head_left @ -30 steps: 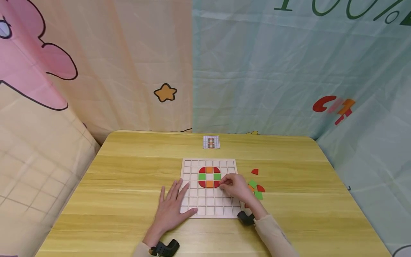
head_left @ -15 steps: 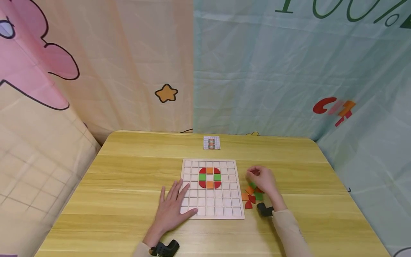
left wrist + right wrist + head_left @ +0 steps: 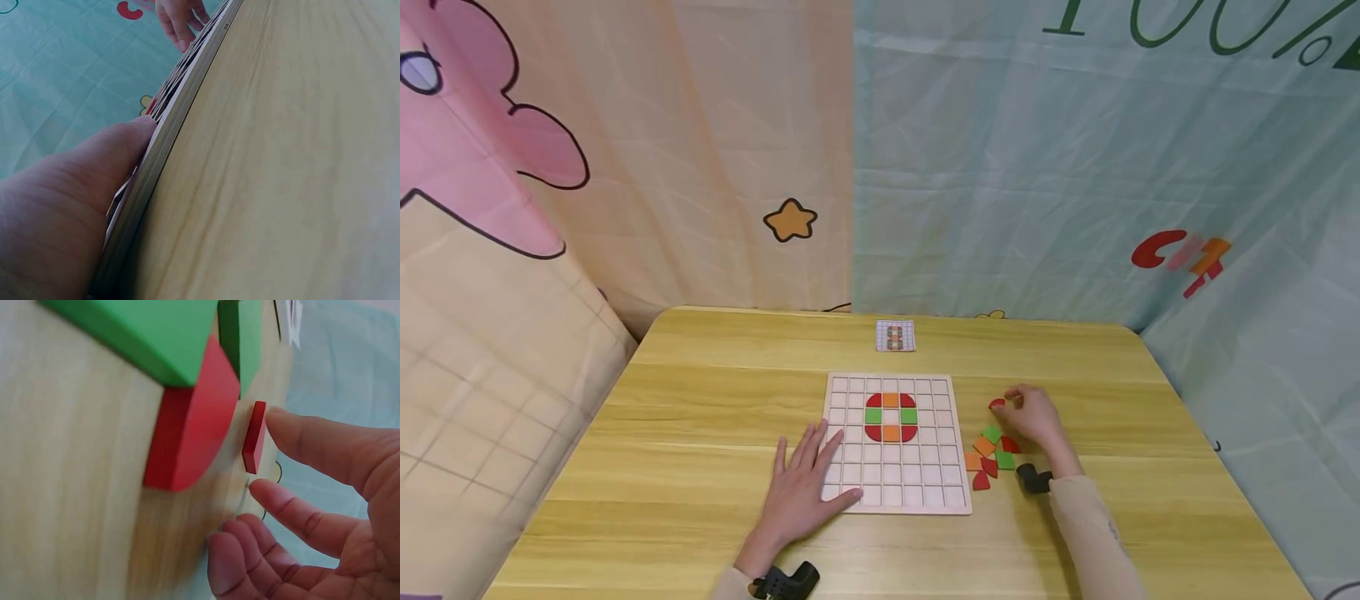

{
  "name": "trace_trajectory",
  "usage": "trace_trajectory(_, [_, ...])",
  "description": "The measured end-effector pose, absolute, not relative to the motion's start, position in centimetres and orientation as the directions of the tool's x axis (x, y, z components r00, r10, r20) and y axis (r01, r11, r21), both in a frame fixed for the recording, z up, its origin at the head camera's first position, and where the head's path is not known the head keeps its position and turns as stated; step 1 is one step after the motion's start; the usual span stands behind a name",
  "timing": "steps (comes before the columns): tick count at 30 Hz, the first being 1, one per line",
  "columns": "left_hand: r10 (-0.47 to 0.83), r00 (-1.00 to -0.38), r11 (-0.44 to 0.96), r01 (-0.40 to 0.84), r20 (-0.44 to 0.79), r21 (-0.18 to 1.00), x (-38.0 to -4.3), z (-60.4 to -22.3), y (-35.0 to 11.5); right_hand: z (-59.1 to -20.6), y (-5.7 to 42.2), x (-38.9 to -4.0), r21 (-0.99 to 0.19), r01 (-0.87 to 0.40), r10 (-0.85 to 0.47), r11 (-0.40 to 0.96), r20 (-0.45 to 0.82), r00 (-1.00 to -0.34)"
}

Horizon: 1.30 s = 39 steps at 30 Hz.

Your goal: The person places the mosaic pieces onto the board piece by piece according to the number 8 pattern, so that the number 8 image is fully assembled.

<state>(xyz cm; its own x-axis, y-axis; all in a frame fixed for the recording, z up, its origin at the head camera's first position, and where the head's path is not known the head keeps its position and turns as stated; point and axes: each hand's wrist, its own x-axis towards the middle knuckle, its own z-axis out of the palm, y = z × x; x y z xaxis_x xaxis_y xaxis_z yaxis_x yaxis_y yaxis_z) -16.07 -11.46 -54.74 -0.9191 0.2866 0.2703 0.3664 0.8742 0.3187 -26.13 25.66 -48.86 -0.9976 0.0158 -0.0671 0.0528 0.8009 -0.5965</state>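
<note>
My left hand (image 3: 801, 487) lies with fingers spread over the left edge of the white grid board (image 3: 853, 475). In the left wrist view its thumb (image 3: 119, 140) presses on the board's rim. On the grid, red quarter-circle pieces (image 3: 873, 433), orange squares (image 3: 891, 433) and green squares (image 3: 908, 416) form a ring around one bare cell. Right of the board, my right hand (image 3: 1036, 414) is at a lone red quarter-circle piece (image 3: 996, 403). The right wrist view shows its thumb (image 3: 312, 440) right at that piece (image 3: 254, 437), the index fingertip just below and a gap between.
Loose pieces lie beside the board's right edge: green squares (image 3: 1004, 460), orange squares (image 3: 983, 447) and several red quarter-circles (image 3: 981, 481). A small pattern card (image 3: 895, 336) lies behind the board on the wooden table (image 3: 737, 358). Printed curtains (image 3: 1000, 167) hang behind.
My right hand has moved from the lower right of the ring of pieces, off the board, to the lone red quarter-circle piece on the right. My left hand has stayed put.
</note>
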Motion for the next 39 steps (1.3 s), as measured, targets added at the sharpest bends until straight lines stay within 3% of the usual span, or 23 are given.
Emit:
trace_trajectory(7, [0.287,-0.922,0.875,0.363,0.261,0.32,-16.0,-54.8,-11.4,-49.1,26.0,-26.4,-0.585,0.018,-0.001,0.811,-0.032,-0.999])
trace_trajectory(14, [0.285,-0.918,0.873,0.367,0.274,0.321,-16.0,-54.9,-11.4,-49.0,25.6,-26.4,-0.568,0.028,-0.02,0.822,-0.077,-0.997])
trace_trajectory(21, [0.287,-0.922,0.873,0.364,0.26,0.325,-16.0,-54.9,-11.4,-48.9,25.5,-26.2,-0.634,0.035,-0.052,0.773,-0.118,-0.992])
trace_trajectory(30, [0.285,-0.923,0.875,0.36,0.258,0.322,-16.0,-54.9,-11.5,-48.8,25.1,-26.2,-0.618,0.034,-0.054,0.786,-0.124,-0.991])
trace_trajectory(39, [0.288,-0.92,0.876,0.366,0.268,0.315,-16.1,-54.9,-11.5,-49.2,24.7,-26.4,-0.665,0.015,-0.05,0.747,-0.078,-0.996])
